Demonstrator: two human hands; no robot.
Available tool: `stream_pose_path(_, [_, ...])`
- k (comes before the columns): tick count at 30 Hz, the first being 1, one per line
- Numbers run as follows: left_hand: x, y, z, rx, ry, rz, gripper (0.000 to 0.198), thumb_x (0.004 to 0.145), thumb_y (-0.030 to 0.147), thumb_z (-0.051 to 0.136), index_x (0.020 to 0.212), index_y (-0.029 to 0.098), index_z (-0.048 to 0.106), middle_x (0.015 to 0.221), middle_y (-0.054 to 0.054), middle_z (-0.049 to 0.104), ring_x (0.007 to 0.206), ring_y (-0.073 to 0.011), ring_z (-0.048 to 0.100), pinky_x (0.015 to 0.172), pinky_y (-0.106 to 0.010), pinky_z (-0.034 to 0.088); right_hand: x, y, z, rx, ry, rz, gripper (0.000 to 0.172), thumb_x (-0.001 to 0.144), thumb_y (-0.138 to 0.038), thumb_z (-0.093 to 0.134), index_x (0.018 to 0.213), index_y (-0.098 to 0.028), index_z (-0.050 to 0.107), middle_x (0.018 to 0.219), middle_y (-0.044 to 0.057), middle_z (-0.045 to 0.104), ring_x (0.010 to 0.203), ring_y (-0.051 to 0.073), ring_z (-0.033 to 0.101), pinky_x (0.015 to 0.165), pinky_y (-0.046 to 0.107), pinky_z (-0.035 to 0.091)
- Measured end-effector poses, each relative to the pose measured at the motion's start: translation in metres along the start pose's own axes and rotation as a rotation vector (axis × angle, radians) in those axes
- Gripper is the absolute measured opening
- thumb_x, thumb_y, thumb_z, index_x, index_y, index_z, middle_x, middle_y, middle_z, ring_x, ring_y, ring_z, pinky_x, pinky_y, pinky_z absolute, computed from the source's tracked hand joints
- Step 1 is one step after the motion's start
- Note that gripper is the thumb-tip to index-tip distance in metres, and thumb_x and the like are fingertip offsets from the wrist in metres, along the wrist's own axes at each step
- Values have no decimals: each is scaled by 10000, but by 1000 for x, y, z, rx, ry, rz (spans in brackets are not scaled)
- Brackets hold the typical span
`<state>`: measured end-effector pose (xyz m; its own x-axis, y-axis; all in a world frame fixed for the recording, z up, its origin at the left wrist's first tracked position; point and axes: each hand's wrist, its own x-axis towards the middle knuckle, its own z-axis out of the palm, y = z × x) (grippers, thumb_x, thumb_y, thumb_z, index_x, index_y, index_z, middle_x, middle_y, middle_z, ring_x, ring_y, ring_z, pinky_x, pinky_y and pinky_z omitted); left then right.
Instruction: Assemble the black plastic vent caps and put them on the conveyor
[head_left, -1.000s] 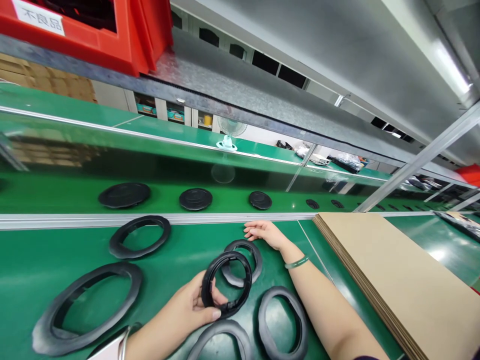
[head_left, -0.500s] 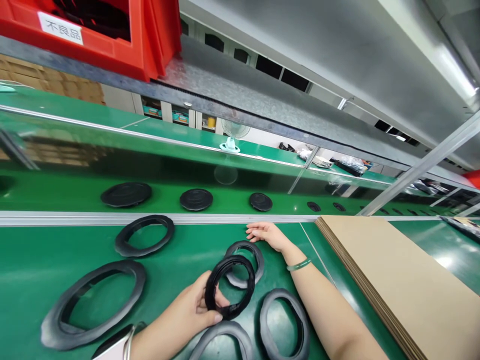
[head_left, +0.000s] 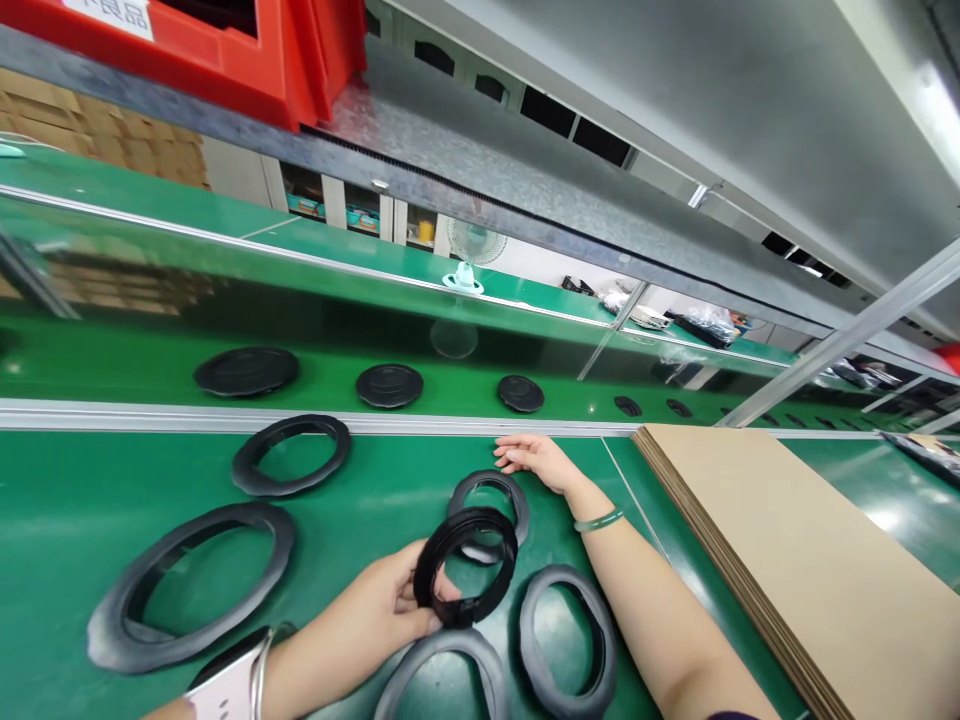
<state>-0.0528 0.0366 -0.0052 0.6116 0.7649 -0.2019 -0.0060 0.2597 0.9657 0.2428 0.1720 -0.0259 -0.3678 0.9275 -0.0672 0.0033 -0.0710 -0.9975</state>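
My left hand (head_left: pixel 409 600) grips a glossy black ring (head_left: pixel 504 580) by its left and lower edge, tilted above the green table. Behind it, partly covered, lies a grey-black ring (head_left: pixel 517 505) on the table. My right hand (head_left: pixel 536 460) rests by the table's far edge with its fingers stretched out to the left and nothing in them. Between my forearms lie a matte ring (head_left: pixel 532 640) and another ring (head_left: pixel 442 645) cut off by the bottom of the view. A large ring (head_left: pixel 259 610) and a flatter ring (head_left: pixel 247 470) lie at the left.
Beyond a metal rail (head_left: pixel 420 425) a green belt carries black discs (head_left: pixel 390 386) in a row. A stack of cardboard sheets (head_left: pixel 795 540) stands at the right. Overhead, a metal shelf (head_left: pixel 480 170) bears a red bin (head_left: pixel 225 65). A slanted metal post (head_left: pixel 847 335) rises at the right.
The black ring in my left hand has turned and tilted slightly. My right hand holds about the same pose. The whole view has shifted a little.
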Motion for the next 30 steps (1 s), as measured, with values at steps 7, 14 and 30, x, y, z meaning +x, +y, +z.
stream_pose_path(7, [2,-2,-3,71,-28,-25,261,689,108,649,939,176,615,963,-26,715,957,-232,678,897,-334,516,-1,-1,1,-3,0,1,485,746,-413,848,1126,-145,711,1064,125,710,916,220,700,824,358,587])
stream_pose_path(14, [2,0,-4,104,-27,-36,222,716,178,670,929,179,607,946,-17,696,937,-223,667,867,-322,519,0,0,0,0,-3,0,476,739,-404,854,1119,-153,716,1060,117,711,923,217,701,818,335,585])
stream_pose_path(30, [3,-3,-4,113,-26,-24,242,690,120,629,923,183,604,954,-11,704,933,-217,674,857,-316,519,0,0,0,-23,1,2,481,753,-419,837,1129,-149,706,1072,125,706,921,219,699,821,351,584])
